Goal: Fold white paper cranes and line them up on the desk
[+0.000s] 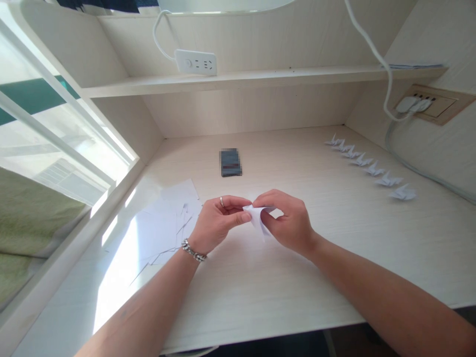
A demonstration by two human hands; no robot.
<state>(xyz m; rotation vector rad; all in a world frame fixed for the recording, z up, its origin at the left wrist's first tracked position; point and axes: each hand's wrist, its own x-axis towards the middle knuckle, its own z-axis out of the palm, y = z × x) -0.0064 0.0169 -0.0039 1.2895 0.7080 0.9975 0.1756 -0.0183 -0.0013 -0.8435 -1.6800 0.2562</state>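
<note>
A small folded white paper piece is held between both hands above the middle of the pale wooden desk. My left hand, with a ring and a metal bracelet, pinches its left side. My right hand pinches its right side with thumb and fingers closed. A loose pile of white paper sheets lies just left of my left hand.
A row of several folded paper cranes runs along the desk's right back. A dark phone lies behind my hands. A white power strip sits on the shelf. A wall socket with a cable is at right. A window is at left.
</note>
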